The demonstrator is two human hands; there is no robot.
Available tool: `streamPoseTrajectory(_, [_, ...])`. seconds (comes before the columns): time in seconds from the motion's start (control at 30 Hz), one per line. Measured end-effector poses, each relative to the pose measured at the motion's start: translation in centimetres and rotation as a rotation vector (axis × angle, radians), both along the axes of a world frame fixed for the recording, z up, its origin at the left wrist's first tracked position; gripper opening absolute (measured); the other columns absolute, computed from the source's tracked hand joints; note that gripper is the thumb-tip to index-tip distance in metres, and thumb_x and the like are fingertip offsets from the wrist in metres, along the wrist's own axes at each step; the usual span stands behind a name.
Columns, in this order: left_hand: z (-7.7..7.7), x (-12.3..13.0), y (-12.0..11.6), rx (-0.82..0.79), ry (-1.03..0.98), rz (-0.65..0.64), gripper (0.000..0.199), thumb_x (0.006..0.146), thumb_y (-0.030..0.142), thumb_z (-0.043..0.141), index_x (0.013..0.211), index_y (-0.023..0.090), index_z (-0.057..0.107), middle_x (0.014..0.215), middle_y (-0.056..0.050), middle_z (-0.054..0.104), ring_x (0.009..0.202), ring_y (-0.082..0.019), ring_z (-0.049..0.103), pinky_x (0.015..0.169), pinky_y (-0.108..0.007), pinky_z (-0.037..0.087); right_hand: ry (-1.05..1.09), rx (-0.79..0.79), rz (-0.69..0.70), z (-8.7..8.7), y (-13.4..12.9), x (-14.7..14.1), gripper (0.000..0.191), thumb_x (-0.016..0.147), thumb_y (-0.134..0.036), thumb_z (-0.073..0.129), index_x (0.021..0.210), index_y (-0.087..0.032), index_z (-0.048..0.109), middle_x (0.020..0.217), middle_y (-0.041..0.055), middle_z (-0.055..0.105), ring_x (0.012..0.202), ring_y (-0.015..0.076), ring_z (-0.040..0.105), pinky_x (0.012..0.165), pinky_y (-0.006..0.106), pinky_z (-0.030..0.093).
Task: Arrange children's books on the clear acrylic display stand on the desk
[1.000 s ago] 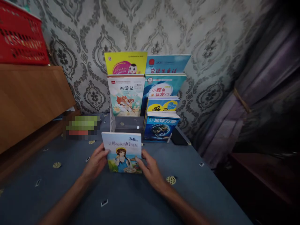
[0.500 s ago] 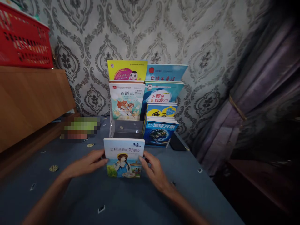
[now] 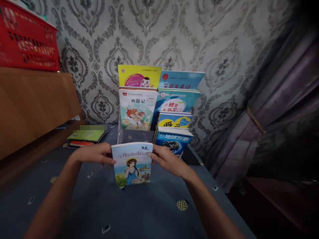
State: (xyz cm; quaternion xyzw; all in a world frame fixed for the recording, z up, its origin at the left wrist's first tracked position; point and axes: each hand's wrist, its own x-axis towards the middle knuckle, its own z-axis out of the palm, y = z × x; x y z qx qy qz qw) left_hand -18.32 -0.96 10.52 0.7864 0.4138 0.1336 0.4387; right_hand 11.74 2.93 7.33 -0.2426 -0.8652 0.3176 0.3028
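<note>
Between my two hands a book (image 3: 132, 166) stands upright, its cover with a girl in a yellow hat facing me. My left hand (image 3: 97, 154) grips its left edge, thumb in front and fingers behind. At the upper right edge, my right hand (image 3: 166, 159) holds it the same way. Just behind it is a clear book rack (image 3: 120, 135) with several books in tiers. A white storybook (image 3: 138, 111) and a yellow book (image 3: 139, 75) fill its left side. On the right side a blue earth book (image 3: 171, 142) is in front, partly hidden by my right hand.
A green book (image 3: 87, 135) lies on other books on the blue patterned cloth (image 3: 139, 212) at left. Beside them is a wooden cabinet (image 3: 37, 103) with a red basket (image 3: 30, 43) on top. A tied curtain (image 3: 239, 139) hangs at right; a dark flat object (image 3: 193, 155) lies beside the rack.
Both hands have moved up along the book's sides, the right one nearer its top corner. The book tilts slightly and sits a little higher in view. The camera view has shifted slightly.
</note>
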Motion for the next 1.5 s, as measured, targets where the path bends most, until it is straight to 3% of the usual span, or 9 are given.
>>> streamPoseTrajectory(0.27, [-0.8, -0.2, 0.8, 0.01, -0.032, 0.067, 0.019, 0.082, 0.036, 0.068, 0.074, 0.019, 0.073, 0.067, -0.005, 0.073, 0.055, -0.018, 0.067, 0.043, -0.021, 0.05, -0.099, 0.037, 0.012, 0.7, 1.1, 0.4, 0.021, 0.096, -0.029, 0.05, 0.094, -0.023, 0.07, 0.073, 0.0009, 0.071, 0.057, 0.0166, 0.065, 0.05, 0.027, 0.05])
streamPoseTrajectory(0.43, [-0.2, 0.4, 0.8, 0.393, -0.125, 0.26, 0.02, 0.085, 0.039, 0.062, 0.084, 0.019, 0.066, 0.071, -0.001, 0.071, 0.059, -0.016, 0.067, 0.049, -0.022, 0.052, -0.029, 0.074, -0.161, 1.1, 1.0, 0.1, 0.021, 0.098, -0.032, 0.047, 0.097, -0.021, 0.065, 0.07, 0.0016, 0.071, 0.06, 0.0186, 0.067, 0.056, 0.031, 0.051])
streamPoseTrajectory(0.57, [0.3, 1.9, 0.7, 0.72, -0.216, 0.54, 0.02, 0.09, 0.038, 0.057, 0.086, 0.019, 0.06, 0.076, 0.0, 0.07, 0.07, -0.016, 0.07, 0.062, -0.025, 0.055, 0.093, 0.238, -0.319, 2.6, 0.2, -0.7, 0.02, 0.099, -0.033, 0.048, 0.092, -0.022, 0.063, 0.078, 0.0046, 0.071, 0.071, 0.0204, 0.067, 0.064, 0.033, 0.052])
streamPoseTrajectory(0.67, [0.3, 3.1, 1.1, 0.847, -0.414, 0.717, 0.021, 0.09, 0.04, 0.06, 0.091, 0.019, 0.06, 0.084, -0.003, 0.072, 0.08, -0.018, 0.072, 0.072, -0.028, 0.057, 0.2, 0.389, -0.4, 4.1, -0.3, -1.7, 0.019, 0.1, -0.03, 0.047, 0.102, -0.024, 0.065, 0.088, 0.0057, 0.071, 0.079, 0.0208, 0.066, 0.072, 0.034, 0.053])
streamPoseTrajectory(0.77, [0.3, 4.0, 2.0, 0.931, -0.577, 0.788, 0.025, 0.088, 0.043, 0.063, 0.093, 0.018, 0.06, 0.088, -0.004, 0.072, 0.083, -0.018, 0.071, 0.076, -0.029, 0.058, 0.318, 0.494, -0.424, 4.9, -0.2, -2.6, 0.023, 0.101, -0.027, 0.047, 0.115, -0.024, 0.064, 0.106, 0.0076, 0.071, 0.098, 0.0228, 0.066, 0.086, 0.039, 0.053])
streamPoseTrajectory(0.93, [0.3, 4.4, 3.6, 1.038, -0.526, 0.824, 0.017, 0.091, 0.036, 0.06, 0.094, 0.019, 0.06, 0.085, -0.002, 0.07, 0.079, -0.016, 0.069, 0.074, -0.027, 0.056, 0.39, 0.427, -0.418, 4.5, 0.8, -2.9, 0.026, 0.101, -0.028, 0.046, 0.12, -0.025, 0.063, 0.108, 0.0074, 0.071, 0.103, 0.0235, 0.066, 0.087, 0.041, 0.053])
streamPoseTrajectory(1.17, [-0.7, 3.8, 4.9, 1.009, -0.461, 0.819, 0.011, 0.091, 0.03, 0.058, 0.096, 0.02, 0.059, 0.085, -0.001, 0.07, 0.079, -0.015, 0.07, 0.073, -0.026, 0.056, 0.346, 0.381, -0.434, 3.4, 2.3, -3.1, 0.02, 0.1, -0.03, 0.045, 0.103, -0.024, 0.063, 0.086, 0.0042, 0.067, 0.08, 0.0197, 0.063, 0.074, 0.036, 0.052])
streamPoseTrajectory(1.5, [-2.1, 3.6, 6.6, 0.977, -0.4, 0.805, 0.009, 0.09, 0.028, 0.053, 0.092, 0.02, 0.056, 0.084, -0.001, 0.067, 0.077, -0.016, 0.07, 0.075, -0.03, 0.056, 0.284, 0.406, -0.463, 2.2, 3.9, -3.6, 0.018, 0.099, -0.028, 0.042, 0.095, -0.021, 0.058, 0.083, 0.005, 0.067, 0.078, 0.0209, 0.063, 0.069, 0.033, 0.045])
